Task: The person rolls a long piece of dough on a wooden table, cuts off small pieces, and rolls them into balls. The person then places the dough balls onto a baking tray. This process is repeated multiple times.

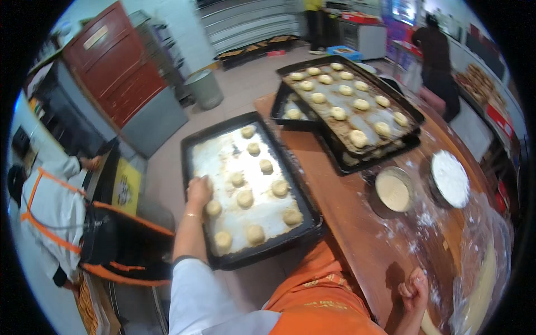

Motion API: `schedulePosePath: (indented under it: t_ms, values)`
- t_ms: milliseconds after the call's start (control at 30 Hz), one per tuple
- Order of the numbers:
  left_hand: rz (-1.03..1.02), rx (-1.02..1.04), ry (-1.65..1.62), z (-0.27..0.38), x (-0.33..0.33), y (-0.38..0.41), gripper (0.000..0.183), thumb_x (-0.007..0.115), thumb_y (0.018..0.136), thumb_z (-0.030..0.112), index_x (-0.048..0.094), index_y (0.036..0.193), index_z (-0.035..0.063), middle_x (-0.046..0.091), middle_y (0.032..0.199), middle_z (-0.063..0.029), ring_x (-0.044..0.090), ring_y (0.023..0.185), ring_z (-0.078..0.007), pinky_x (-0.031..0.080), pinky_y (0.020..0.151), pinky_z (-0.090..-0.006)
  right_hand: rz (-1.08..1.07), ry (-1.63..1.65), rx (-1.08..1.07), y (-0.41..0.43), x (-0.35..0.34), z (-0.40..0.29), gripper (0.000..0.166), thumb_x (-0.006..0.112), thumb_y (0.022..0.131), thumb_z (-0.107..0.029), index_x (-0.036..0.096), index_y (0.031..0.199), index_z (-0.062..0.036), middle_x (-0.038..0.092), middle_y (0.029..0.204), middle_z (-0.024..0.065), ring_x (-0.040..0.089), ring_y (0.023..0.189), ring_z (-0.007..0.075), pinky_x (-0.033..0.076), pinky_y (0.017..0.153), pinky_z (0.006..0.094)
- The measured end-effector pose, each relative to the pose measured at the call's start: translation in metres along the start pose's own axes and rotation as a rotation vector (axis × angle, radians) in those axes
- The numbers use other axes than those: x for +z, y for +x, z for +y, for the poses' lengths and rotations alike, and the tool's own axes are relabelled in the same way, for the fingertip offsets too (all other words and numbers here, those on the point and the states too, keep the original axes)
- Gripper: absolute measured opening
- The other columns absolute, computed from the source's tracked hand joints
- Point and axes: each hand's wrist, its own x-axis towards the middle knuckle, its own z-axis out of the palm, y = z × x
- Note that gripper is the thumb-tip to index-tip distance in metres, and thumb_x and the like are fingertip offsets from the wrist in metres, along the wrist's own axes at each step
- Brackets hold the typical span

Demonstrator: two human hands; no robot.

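My left hand reaches over the left side of a black baking tray, fingers pointing down; whether dough is under them is hidden. Several round dough pieces sit in loose rows on the pale, shiny tray lining. One dough piece lies right beside my left wrist. Above the wooden table, my right hand has curled fingers, and I cannot tell whether anything is inside. A pale dough strip shows by my right wrist. Clear plastic film partly covers more dough at the right.
Stacked trays of dough rounds stand on the table's far end. Nearer are a metal container of beige filling and a bowl of white powder. A co-worker in an orange-trimmed apron is at left. Another person stands far right.
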Motion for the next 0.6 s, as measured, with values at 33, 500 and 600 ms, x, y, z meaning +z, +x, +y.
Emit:
schedulePosePath:
  t_ms: [33,500,600]
  values:
    - [-0.116,-0.079,0.096,0.009,-0.010,0.005,0.048,0.069,0.087,0.024,0.060,0.133,0.0159,0.058,0.124,-0.0180,0.054,0.121,-0.0362,0.047,0.100,-0.0469,0.058,-0.014,-0.052,-0.010,-0.008,0.000,0.026,0.065,0.091,-0.021,0.044,0.081,-0.0105,0.035,0.057,-0.0050,0.028,0.043,0.0045,0.026,0.042,0.0209]
    - [-0.138,1.663,-0.824,0.406,-0.066,-0.261,0.063,0.076,0.080,0.018,0.051,0.137,0.0055,0.055,0.133,-0.0211,0.054,0.121,-0.0400,0.043,0.101,-0.0514,1.095,-1.939,-0.461,-0.157,-0.093,-0.060,0.011,0.067,0.085,-0.014,0.065,0.094,-0.0082,0.066,0.088,0.0073,0.062,0.085,0.0238,0.045,0.083,0.0392]
    - [-0.254,1.792,-0.564,0.452,-0.076,-0.349,0.077,0.075,0.081,0.031,0.041,0.147,0.0122,0.045,0.142,-0.0212,0.041,0.134,-0.0380,0.033,0.109,-0.0566,0.923,-2.160,-0.216,-0.213,-0.099,-0.055,0.036,0.068,0.084,-0.031,0.064,0.117,-0.0149,0.061,0.123,0.0090,0.054,0.117,0.0290,0.031,0.107,0.0512]
